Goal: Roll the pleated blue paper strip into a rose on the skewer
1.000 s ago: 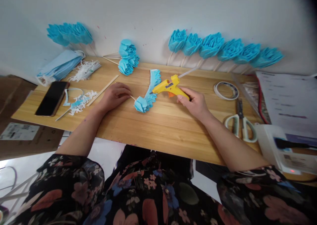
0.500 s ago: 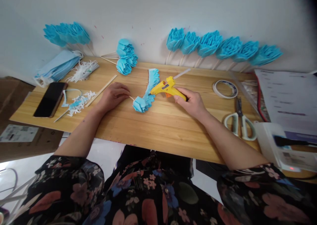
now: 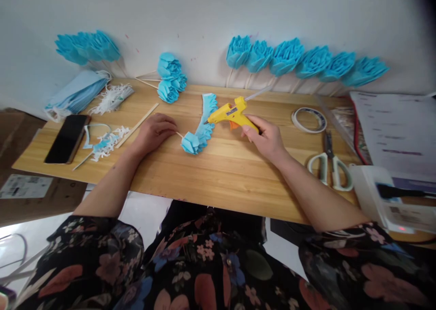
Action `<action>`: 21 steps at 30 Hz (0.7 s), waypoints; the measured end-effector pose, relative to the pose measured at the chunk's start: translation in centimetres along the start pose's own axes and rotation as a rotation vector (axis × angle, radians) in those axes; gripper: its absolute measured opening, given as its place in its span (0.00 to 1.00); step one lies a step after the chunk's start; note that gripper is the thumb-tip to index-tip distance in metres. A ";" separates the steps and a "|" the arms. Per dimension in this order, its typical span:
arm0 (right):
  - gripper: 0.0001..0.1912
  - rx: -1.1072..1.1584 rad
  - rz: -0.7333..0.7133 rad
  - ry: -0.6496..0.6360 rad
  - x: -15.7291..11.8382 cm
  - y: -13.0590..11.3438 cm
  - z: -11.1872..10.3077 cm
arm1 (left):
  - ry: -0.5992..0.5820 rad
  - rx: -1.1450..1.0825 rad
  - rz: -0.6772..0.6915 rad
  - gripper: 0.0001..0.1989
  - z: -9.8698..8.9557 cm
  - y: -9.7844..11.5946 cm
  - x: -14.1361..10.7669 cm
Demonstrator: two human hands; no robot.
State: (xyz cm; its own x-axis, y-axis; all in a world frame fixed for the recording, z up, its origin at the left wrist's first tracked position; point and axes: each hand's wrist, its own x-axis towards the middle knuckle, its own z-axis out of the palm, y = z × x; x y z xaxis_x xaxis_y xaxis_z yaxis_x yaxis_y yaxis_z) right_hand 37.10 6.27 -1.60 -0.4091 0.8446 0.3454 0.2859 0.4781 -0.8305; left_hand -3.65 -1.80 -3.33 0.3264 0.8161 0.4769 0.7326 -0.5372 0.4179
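Observation:
My left hand (image 3: 157, 132) pinches the end of a thin wooden stick (image 3: 179, 134). At the stick's other end is a blue flower head (image 3: 191, 143), lying on the wooden table (image 3: 211, 178). A scalloped blue strip (image 3: 209, 104) runs from the flower up and away along the tabletop. My right hand (image 3: 264, 136) grips a yellow hot glue gun (image 3: 231, 112) with an orange trigger and a clear glue stick out of its back. Its nozzle points left at the strip's plain edge; whether it touches cannot be made out.
Finished blue flowers (image 3: 284, 57) lean on the wall at the back right, others (image 3: 88, 46) at the left. Flowers (image 3: 169, 76) lie mid-back. Left are a phone (image 3: 67, 138), face masks (image 3: 76, 92) and a fringed piece (image 3: 105, 142). Right are tape (image 3: 309, 120) and scissors (image 3: 329, 164).
The glue gun in my right hand has moved a little up along the strip, away from the flower head. My left hand stays on the stick. The whole view has shifted slightly.

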 end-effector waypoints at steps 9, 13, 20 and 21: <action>0.23 0.034 0.036 0.024 0.0 0.2 0.0 | 0.017 0.036 0.011 0.20 0.1 0.0 0.1; 0.23 0.041 0.027 0.028 0.0 0.2 -0.1 | 0.019 0.040 0.009 0.20 0.2 -0.2 0.1; 0.25 0.056 0.057 0.027 0.1 0.2 0.0 | 0.016 0.048 -0.039 0.21 0.3 -0.2 0.1; 0.25 0.058 0.055 0.028 0.1 0.1 0.0 | 0.014 0.052 -0.043 0.21 0.3 -0.1 0.1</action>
State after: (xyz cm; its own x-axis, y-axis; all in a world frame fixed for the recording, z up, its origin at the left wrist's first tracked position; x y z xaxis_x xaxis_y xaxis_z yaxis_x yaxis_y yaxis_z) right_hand 37.11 6.39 -1.70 -0.3694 0.8761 0.3099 0.2566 0.4167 -0.8721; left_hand -3.55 -1.59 -3.58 0.2856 0.8349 0.4706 0.7762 -0.4895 0.3974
